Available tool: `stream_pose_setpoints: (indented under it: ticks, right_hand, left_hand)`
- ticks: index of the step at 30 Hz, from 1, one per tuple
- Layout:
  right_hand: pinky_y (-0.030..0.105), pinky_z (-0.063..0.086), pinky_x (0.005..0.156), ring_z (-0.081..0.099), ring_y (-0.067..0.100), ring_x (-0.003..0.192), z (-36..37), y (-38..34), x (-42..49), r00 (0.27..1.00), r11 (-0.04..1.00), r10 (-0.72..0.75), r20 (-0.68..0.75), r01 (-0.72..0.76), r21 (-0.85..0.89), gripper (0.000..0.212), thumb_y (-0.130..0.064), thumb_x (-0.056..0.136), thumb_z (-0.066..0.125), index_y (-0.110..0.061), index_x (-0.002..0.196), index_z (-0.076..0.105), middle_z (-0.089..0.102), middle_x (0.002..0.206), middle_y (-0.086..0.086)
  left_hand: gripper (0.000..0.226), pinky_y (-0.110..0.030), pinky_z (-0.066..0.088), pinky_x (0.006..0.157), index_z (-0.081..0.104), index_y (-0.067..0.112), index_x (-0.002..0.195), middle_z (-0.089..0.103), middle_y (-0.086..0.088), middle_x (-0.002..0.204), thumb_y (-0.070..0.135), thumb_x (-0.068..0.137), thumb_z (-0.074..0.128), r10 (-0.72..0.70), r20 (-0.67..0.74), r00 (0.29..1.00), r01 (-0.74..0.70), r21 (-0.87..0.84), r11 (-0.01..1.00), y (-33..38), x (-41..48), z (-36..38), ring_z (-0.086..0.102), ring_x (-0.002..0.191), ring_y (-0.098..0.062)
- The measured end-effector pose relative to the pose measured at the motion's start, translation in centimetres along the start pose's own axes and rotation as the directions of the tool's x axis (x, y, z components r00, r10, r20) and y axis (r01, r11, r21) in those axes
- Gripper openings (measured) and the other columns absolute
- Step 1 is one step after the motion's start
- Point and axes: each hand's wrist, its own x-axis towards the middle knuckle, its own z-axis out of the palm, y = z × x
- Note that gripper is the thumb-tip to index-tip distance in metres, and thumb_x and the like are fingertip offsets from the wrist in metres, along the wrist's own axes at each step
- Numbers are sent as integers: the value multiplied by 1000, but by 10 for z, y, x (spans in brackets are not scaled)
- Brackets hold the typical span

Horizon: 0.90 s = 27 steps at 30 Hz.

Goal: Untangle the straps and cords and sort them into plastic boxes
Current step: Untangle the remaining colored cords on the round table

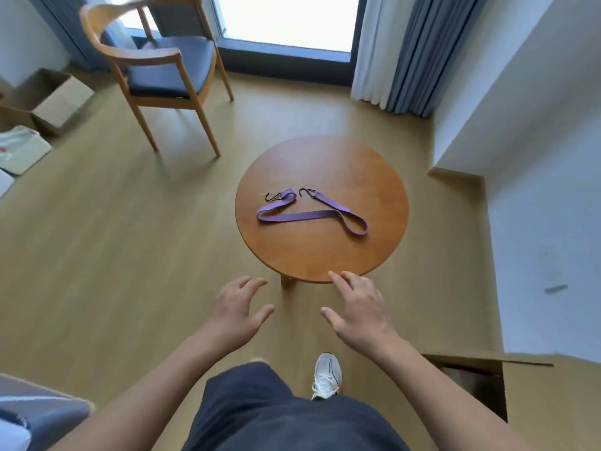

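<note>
Purple webbing, one strap [302,217] with a black hook at each end, lies on the round wooden table [325,258], a little toward the far half of the top. The person stands before the table with both arms stretched forward. The left hand [235,315] and the right hand [357,314] are both spread with loose fingers and hold nothing. The right fingertips are near the table's near edge; I cannot tell if they touch it. I judge this to be the reach for the strap, before any sorting. The strap is folded, not knotted, so the next move calls for taking one hooked end and drawing it out straight. Its long middle run goes left to right across the table. Both ends turn back toward the far side, and the left hook [271,196] and the right hook [307,191] lie near each other. No plastic box is in view.
</note>
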Motion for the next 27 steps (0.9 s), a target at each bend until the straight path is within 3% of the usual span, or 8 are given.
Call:
stream_pose_setpoints:
  ticks: [5, 14, 19, 24, 27]
  right_hand:
    - [36, 31, 116, 33, 19, 140, -9, 8, 60, 997, 996, 69, 39, -72, 57, 72, -50, 90, 61, -27, 153, 34, 42, 152, 0]
    - [36, 35, 114, 38, 18, 137, -21, -4, 164, 971, 968, 227, 78, -233, 90, 69, -46, 90, 66, -25, 151, 41, 45, 149, -2]
    - [37, 37, 113, 37, 16, 136, -25, -10, 217, 953, 948, 291, 82, -299, 106, 67, -47, 90, 63, -27, 150, 40, 45, 148, -5]
    - [36, 39, 111, 38, 14, 135, -14, -4, 247, 929, 923, 355, 108, -366, 114, 65, -49, 91, 62, -29, 149, 41, 45, 148, -6]
    - [38, 40, 110, 40, 16, 134, -9, 4, 253, 917, 910, 379, 127, -394, 128, 64, -47, 90, 64, -26, 147, 44, 47, 146, -5]
  left_hand:
    - [54, -23, 32, 110, 54, 21, 147, 54, 1, 148, 38, 98, 68, 23, 33, 999, -20, -65, 998, 9, 68, -11, 46, 139, -16]
    - [55, -32, 37, 113, 54, 18, 146, 53, -4, 147, 38, 97, 68, 106, 268, 957, -99, -41, 994, -9, 236, -13, 45, 137, -23]
    - [57, -39, 39, 113, 53, 17, 146, 49, -8, 149, 39, 95, 68, 141, 321, 936, -165, 49, 985, -15, 339, 11, 43, 139, -29]
    - [71, -46, 32, 118, 37, 17, 155, 33, -13, 162, 34, 92, 64, 253, 391, 885, -373, 269, 888, -13, 411, 61, 32, 148, -34]
    - [65, -46, 44, 97, 39, 19, 146, 46, -9, 141, 31, 87, 63, 233, 421, 877, -411, 403, 817, -20, 425, 78, 46, 128, -33]
